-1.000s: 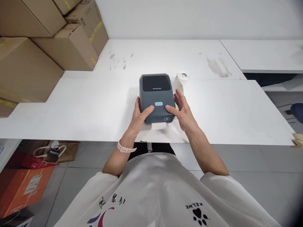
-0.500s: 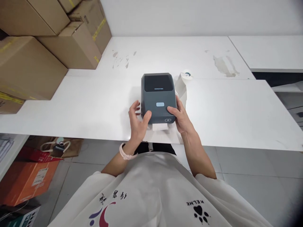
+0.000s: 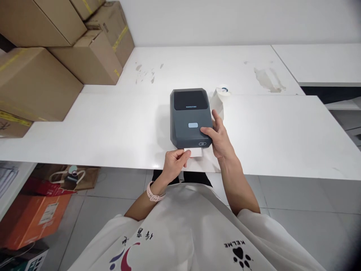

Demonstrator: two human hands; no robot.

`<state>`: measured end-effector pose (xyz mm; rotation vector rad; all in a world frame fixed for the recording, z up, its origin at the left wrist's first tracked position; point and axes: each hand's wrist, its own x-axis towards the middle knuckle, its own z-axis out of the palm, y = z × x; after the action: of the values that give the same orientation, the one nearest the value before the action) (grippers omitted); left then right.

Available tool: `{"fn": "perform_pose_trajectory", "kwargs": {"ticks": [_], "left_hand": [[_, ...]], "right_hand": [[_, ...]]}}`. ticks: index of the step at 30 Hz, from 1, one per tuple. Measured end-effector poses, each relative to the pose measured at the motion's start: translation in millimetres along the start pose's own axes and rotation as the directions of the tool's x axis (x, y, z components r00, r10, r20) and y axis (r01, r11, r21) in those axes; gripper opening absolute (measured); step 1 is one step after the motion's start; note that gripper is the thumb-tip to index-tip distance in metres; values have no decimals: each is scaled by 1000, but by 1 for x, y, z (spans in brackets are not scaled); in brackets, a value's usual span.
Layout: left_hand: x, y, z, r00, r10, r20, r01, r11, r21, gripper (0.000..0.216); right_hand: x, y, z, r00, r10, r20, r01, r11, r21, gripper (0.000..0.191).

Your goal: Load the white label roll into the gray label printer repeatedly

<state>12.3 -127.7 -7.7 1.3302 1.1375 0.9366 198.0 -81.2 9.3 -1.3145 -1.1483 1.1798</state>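
Note:
A dark grey label printer (image 3: 186, 116) stands on the white table in front of me, with a light blue button on its top. A strip of white label paper (image 3: 196, 152) sticks out of its front slot. My left hand (image 3: 175, 162) pinches the left end of that strip between thumb and fingers. My right hand (image 3: 220, 139) holds the printer's front right corner, thumb on the top face and index finger lifted beside it. Behind the printer, to the right, lies a roll of white label paper (image 3: 224, 91) with a loose length trailing toward the printer.
Brown cardboard boxes (image 3: 36, 81) are stacked at the table's left end. The white table (image 3: 121, 128) has stained patches at the back. Below on the left are an orange box (image 3: 32, 222) and a brown paper bag (image 3: 88, 177). Open shelving (image 3: 341, 101) shows at the right.
My left hand has moved from the printer's left side down to the front slot and taken hold of the label strip. My right hand stays at the printer, its index finger now raised.

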Motion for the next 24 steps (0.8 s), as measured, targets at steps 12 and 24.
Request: {"fn": "perform_pose_trajectory", "kwargs": {"ticks": [12, 24], "left_hand": [[15, 26, -39, 854, 282, -437, -255, 959, 121, 44], [45, 35, -40, 920, 355, -168, -354, 935, 36, 62]], "right_hand": [[13, -13, -1, 997, -64, 36, 68, 989, -129, 111], [0, -24, -21, 939, -337, -72, 326, 936, -130, 72]]}}
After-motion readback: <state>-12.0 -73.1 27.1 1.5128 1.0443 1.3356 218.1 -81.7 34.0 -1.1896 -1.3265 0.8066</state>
